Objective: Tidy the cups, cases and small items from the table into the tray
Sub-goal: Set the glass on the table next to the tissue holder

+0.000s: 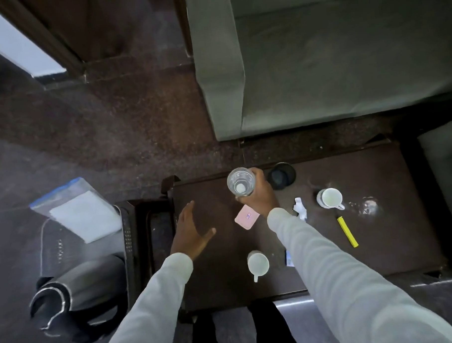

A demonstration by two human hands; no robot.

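Table (350, 191): dark, fills the lower right.
Left hand (190, 231): at 9 o'clock, flat, fingers spread, empty.
Right hand (259, 195): fingers wrapped round the glass (241, 181).
Cups: one (258, 263) at 6, one (329, 198) at 3.
Case (247, 217): pink, centre.
Marker (347, 231): yellow, at 4.

Case (247, 218) mid-table (378, 242); mug (258, 263) nearer; second mug (329, 198) right; tray (158, 239) left.

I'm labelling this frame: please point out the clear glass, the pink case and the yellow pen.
clear glass (241, 181), head view, on its open rim.
pink case (247, 218), head view, middle of its top face.
yellow pen (347, 231), head view, middle of its barrel.
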